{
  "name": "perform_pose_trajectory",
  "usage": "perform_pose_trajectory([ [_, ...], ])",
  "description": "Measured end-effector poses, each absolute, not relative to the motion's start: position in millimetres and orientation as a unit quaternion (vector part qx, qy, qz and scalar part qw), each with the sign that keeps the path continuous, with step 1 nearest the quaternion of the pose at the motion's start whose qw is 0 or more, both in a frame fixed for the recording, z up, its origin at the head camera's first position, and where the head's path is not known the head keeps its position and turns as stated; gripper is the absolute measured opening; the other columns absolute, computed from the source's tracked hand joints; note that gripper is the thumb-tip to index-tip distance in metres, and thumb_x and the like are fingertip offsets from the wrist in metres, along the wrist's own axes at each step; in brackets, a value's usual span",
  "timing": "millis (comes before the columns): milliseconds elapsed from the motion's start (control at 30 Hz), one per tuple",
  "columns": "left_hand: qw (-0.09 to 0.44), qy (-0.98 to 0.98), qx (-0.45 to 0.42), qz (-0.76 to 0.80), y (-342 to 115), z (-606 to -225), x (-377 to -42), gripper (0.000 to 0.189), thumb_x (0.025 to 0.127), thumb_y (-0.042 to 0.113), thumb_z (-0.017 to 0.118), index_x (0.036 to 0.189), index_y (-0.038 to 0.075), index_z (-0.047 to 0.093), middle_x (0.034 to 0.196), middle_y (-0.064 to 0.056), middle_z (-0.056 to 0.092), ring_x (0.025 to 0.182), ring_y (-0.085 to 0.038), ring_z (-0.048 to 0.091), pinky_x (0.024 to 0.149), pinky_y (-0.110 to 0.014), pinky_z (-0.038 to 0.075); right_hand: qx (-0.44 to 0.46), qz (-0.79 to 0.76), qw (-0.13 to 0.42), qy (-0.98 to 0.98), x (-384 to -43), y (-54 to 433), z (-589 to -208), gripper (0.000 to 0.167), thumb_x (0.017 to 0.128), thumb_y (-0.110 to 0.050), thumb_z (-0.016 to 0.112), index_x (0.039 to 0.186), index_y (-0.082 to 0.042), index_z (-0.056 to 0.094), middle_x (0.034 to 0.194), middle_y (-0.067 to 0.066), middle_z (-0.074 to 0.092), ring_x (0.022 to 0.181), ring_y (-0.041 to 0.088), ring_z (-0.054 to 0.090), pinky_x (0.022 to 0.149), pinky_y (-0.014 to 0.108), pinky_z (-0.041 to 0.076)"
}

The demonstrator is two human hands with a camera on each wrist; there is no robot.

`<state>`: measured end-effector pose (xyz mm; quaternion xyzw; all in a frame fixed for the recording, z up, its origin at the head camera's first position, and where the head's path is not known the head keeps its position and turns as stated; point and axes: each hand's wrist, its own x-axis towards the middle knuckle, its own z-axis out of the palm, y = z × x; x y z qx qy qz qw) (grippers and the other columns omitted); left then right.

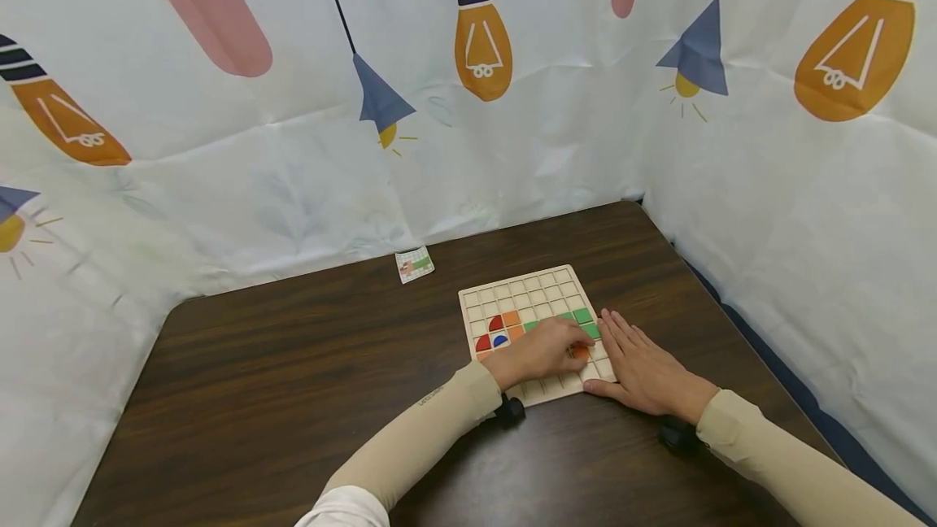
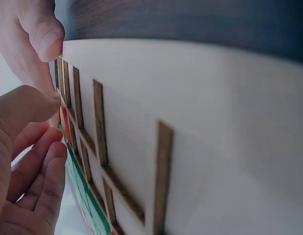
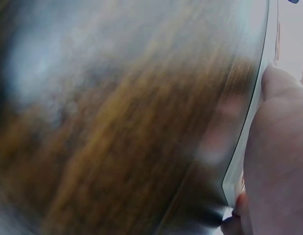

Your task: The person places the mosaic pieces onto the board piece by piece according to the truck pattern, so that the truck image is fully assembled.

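A light wooden grid board [image 1: 538, 283] lies on the table, with colored tiles in some of its cells. My left hand [image 1: 545, 348] reaches over the board from the left. Its thumb and fingertips pinch an orange tile [image 1: 581, 352] near the board's right side; the wrist view shows this orange tile [image 2: 64, 123] low against the grid. Flat against the board's right edge rests my right hand [image 1: 644, 368], fingers straight and the thumb at the near corner. Green tiles [image 1: 582, 315], red rounded tiles [image 1: 496, 323], a blue half-round tile [image 1: 500, 341] and more orange tiles [image 1: 511, 318] show around the left hand, which hides several cells.
A small card [image 1: 414, 264] with a colored grid pattern lies at the far edge of the dark wooden table [image 1: 293, 372]. White curtains [image 1: 293, 161] printed with lamps and bulbs hang behind and at both sides.
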<state>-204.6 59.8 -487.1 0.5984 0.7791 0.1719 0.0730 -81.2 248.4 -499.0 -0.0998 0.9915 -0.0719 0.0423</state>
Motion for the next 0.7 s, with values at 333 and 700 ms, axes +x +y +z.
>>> perform_pose_trajectory([
  [333, 0.083, 0.798, 0.564, 0.196, 41, -474, -209, 0.03, 0.101, 0.025, 0.066, 0.126, 0.013, 0.075, 0.123, 0.002, 0.075, 0.117, -0.012, 0.068, 0.104, -0.023, 0.052, -0.094, -0.066, 0.054, 0.992, -85, 260, -498, 0.104, 0.098, -0.072, 0.047, 0.16, 0.009, 0.025, 0.169, 0.029, 0.022, 0.158, 0.047, 0.023, 0.124, 0.062, 0.032],
  [700, 0.046, 0.825, 0.498, 0.263, -27, -480, -233, 0.026, 0.099, 0.022, 0.069, 0.117, 0.007, 0.078, 0.106, -0.006, 0.078, 0.091, -0.021, 0.07, 0.08, -0.031, 0.056, -0.082, -0.076, 0.054, 0.992, -82, 273, -499, 0.107, 0.096, -0.073, 0.05, 0.16, 0.009, 0.026, 0.169, 0.031, 0.022, 0.157, 0.049, 0.024, 0.123, 0.064, 0.03],
])
